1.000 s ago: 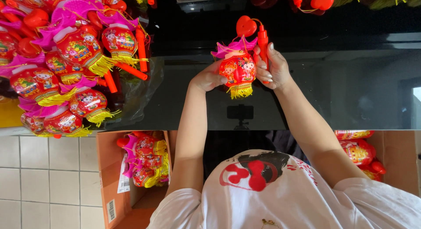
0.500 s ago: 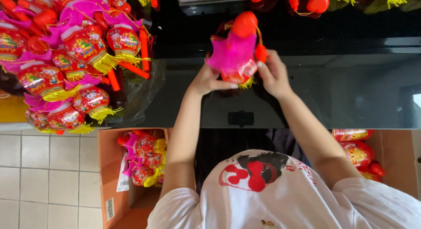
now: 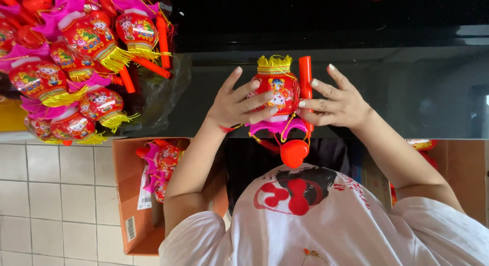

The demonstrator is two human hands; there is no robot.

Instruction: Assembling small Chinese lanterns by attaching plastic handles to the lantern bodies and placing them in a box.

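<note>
Two hands on one toy lantern (image 3: pixel 275 90), head view only. My left hand (image 3: pixel 239 104) wraps its red printed body from one side, fingers curled across the front; my right hand (image 3: pixel 336 103) presses the other side w/ fingertips, index and thumb pinching the red stick handle (image 3: pixel 305 85) just beside the lantern, other fingers splayed loose. So both hands closed on it, but lightly. Lantern sits above the dark tabletop (image 3: pixel 407 93), yellow fringe (image 3: pixel 274 64) pointing away from me, pink base (image 3: pixel 277 126) and red round cap (image 3: pixel 294 152) toward my chest.

Risks as I judge them: right grip is mostly fingertips, so the stick could slip and swing on its cord; the cap hangs loose below the lantern and may snag my shirt (image 3: pixel 305 220); fringe could crush if I squeeze. Pile of finished lanterns (image 3: pixel 81 67) well left of the lantern, carton (image 3: pixel 135 194) below-left; neither close enough to bump.
</note>
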